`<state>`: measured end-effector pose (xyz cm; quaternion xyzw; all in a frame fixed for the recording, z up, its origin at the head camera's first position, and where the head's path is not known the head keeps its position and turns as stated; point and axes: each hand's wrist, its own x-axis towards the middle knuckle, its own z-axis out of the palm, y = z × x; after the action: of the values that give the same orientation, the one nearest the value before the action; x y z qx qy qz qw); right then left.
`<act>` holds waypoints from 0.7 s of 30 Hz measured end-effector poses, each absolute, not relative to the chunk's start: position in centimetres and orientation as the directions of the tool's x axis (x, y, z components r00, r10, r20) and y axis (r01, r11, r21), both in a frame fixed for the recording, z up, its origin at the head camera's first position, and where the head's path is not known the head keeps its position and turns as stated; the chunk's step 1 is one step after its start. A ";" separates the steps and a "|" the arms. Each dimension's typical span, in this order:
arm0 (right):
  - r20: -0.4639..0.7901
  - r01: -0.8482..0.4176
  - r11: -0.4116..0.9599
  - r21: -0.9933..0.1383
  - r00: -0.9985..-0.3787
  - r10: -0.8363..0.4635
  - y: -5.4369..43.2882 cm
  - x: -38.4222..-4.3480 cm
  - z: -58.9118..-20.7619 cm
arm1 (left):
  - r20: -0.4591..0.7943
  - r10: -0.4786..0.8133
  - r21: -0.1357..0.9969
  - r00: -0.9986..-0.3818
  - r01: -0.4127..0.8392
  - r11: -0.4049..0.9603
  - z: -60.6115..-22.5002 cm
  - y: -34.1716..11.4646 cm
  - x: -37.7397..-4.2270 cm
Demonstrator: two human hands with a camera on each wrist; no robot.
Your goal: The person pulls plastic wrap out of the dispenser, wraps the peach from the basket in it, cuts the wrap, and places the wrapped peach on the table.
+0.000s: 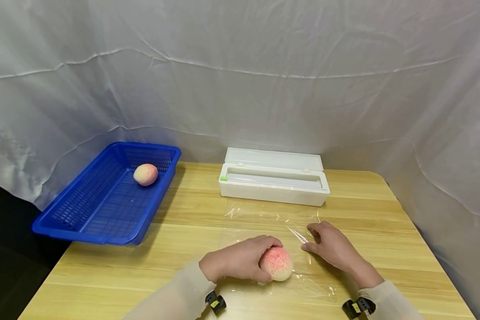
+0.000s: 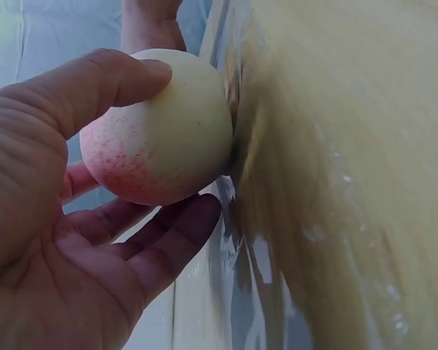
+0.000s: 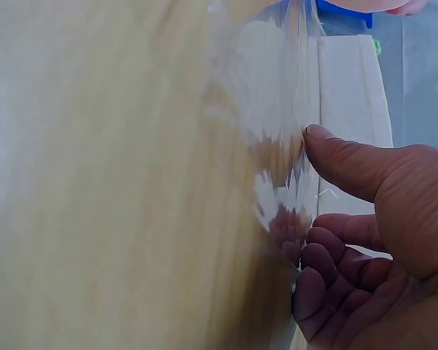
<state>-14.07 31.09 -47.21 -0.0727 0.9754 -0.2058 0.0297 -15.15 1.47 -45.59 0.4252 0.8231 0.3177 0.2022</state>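
Observation:
My left hand [image 1: 244,258] grips a pink and cream peach [image 1: 277,264], fingers over its top and thumb at its near side. In the left wrist view the peach [image 2: 160,127] sits between thumb and fingers, low over a sheet of clear cling film [image 1: 260,231]. That film lies wrinkled on the table under the peach. At its right part is my right hand [image 1: 336,246], thumb and fingers spread apart. The right wrist view has its thumb tip and fingertips right at the film's raised, creased edge [image 3: 281,182].
Behind the film stands a white cling film box [image 1: 274,186] with its lid up and a green slider at the left end. To the left, a blue plastic basket [image 1: 144,224] holds another peach [image 1: 146,174]. Grey cloth [image 1: 264,102] hangs behind the wooden table [image 1: 384,231].

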 end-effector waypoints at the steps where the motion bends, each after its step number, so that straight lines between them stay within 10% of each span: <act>1: -0.025 -0.133 0.904 -0.406 -0.987 -0.157 31.1 -14.1 -47.2 | -0.063 0.824 0.693 -0.564 0.569 0.443 -45.6 1.5 -15.1; 21: 0.058 -0.162 0.885 -0.436 -0.987 -0.153 31.3 -13.1 -46.4 | -0.057 0.830 0.611 -0.554 0.639 0.468 -45.8 1.3 -13.5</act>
<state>-13.08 31.34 -46.40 -0.0812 0.9708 -0.2253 -0.0108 -13.48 1.31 -45.80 0.4380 0.8385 0.2721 0.1760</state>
